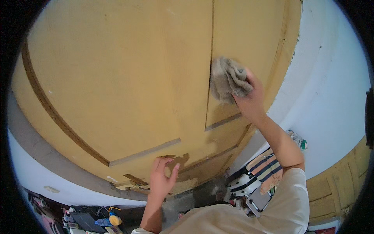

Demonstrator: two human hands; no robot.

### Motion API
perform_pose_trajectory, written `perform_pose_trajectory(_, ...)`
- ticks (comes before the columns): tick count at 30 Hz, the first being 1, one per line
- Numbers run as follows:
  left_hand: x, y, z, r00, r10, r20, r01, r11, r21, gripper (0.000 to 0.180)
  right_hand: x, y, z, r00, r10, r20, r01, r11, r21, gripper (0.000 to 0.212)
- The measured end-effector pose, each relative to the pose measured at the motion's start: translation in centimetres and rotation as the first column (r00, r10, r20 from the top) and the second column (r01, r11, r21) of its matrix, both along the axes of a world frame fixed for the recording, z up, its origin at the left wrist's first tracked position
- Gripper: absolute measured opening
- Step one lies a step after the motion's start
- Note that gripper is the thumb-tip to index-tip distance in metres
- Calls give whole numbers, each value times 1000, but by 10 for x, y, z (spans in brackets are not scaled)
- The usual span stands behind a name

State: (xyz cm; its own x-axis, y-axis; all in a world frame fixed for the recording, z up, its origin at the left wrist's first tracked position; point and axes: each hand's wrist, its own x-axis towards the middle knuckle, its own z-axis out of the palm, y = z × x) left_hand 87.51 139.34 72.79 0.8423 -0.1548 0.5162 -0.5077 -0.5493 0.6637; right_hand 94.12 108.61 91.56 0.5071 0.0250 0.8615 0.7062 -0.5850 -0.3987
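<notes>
A folded grey-brown cloth (228, 80) is gripped in my right hand (251, 97), pressed toward the yellow panelled door (128, 78) beside the vertical groove of its right panel. Motion blurs the cloth's left side a little. My left hand (163, 177) is lower and to the left, in front of the door's lower part, with thumb and fingers apart and nothing held. Close to its left is the door's metal handle (136, 185). The shadow of a hand falls on the door next to my left hand.
White wall (331, 74) borders the door on the right. Below it stand a striped bag (265, 167) and a white case (242, 184). At lower left are a dark laptop-like object (85, 220), cables and a yellow-capped item (115, 219). Another yellow door (341, 191) is at lower right.
</notes>
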Motion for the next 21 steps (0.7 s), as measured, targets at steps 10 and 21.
perform_pose_trajectory(10,1,1,-2,1000,10,20,-10,1000,19,23,1,12,-44,999,44,24,-44,999,-9,48)
perform_pose_trajectory(21,2,-7,1,999,26,20,-26,999,-29,20,-12,6,-116,988,53,-143,-51,999,15,52)
